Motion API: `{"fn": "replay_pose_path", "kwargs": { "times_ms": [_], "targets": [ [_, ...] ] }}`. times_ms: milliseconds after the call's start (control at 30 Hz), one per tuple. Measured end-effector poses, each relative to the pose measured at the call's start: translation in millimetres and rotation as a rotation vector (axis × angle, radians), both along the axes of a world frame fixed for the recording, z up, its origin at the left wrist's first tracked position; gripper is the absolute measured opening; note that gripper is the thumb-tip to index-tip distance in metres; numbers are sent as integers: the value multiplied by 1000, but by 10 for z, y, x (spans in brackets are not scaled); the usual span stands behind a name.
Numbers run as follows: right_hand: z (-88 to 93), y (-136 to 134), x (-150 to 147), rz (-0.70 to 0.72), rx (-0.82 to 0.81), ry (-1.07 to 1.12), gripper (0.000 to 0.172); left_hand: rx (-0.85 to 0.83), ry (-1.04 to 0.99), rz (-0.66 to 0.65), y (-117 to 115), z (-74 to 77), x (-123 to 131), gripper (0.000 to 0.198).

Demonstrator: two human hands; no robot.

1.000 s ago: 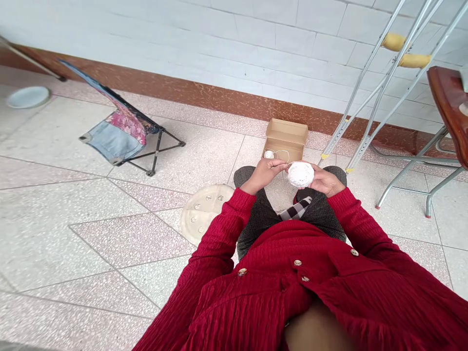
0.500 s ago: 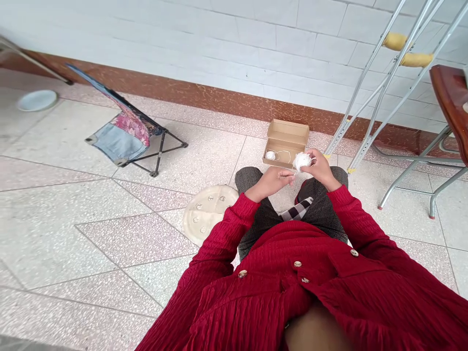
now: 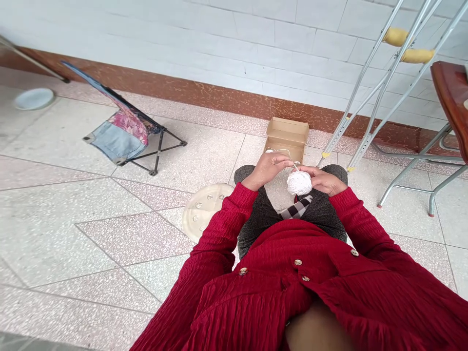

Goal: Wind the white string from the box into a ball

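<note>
I sit with both hands above my knees. My right hand is closed around a white ball of string. My left hand is pinched on the thin strand that runs from the ball's top. Just beyond my hands an open cardboard box stands on the floor; my left hand hides most of its inside.
A round pale lid or stool top lies on the floor by my left knee. A folded camp stool stands at the left, a white plate far left. Metal crutches lean on the wall; a table stands at the right.
My right hand came back down toward my knees with the ball. My left hand rose toward the box and pinches the strand above the ball.
</note>
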State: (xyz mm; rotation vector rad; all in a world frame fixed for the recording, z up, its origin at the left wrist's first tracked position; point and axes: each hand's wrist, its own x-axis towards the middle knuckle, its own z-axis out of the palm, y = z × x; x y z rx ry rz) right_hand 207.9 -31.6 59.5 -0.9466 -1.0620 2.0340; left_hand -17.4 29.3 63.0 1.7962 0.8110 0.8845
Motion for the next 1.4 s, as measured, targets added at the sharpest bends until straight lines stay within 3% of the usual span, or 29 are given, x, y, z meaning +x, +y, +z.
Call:
{"fn": "replay_pose_path", "kwargs": {
  "times_ms": [167, 300, 400, 533, 600, 700, 800, 933, 1200, 1300, 1400],
  "targets": [
    [120, -41, -65, -185, -2, 125, 54, -194, -49, 47, 2, -186, 53, 43],
    [290, 44, -96, -363, 66, 105, 48, -235, -74, -73, -101, -281, 119, 46],
    [281, 208, -82, -541, 197, -108, 49, -251, 3, -149, -213, -258, 145, 41],
    [67, 381, -3, -741, 545, -670, 57, -216, 149, -182, -306, -134, 97, 39],
    [-64, 385, 31, -704, 669, -863, 57, -170, 188, -149, -300, -54, 45, 37],
    [-217, 295, 32, -520, 691, -920, 53, -66, 192, -76, -221, 41, -31, 32],
    [-267, 158, -20, -277, 580, -764, 54, 31, 200, -37, -111, 79, -72, 28],
    [-154, -20, -100, -45, 320, -385, 55, 11, 160, -29, -17, 68, -89, 24],
    [320, -156, -188, -155, 159, 27, 67, -229, -27, 42, -13, -118, -74, 41],
    [470, -60, -207, -278, 223, 26, 77, -246, -45, -33, -103, -153, -18, 47],
    [488, 125, -195, -409, 298, -91, 70, -264, -4, -120, -224, -114, 16, 44]
  ]
}}
